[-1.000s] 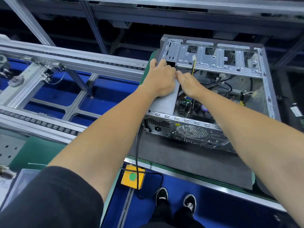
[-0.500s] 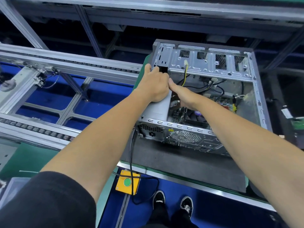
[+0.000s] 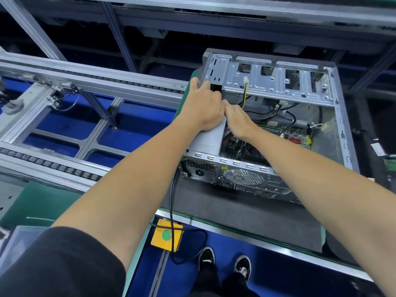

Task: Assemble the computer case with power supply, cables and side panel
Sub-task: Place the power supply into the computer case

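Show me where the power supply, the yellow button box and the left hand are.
power supply (image 3: 209, 139), head view, bare grey top.
yellow button box (image 3: 157, 236), head view, yellow face.
left hand (image 3: 203, 108), head view, its back.
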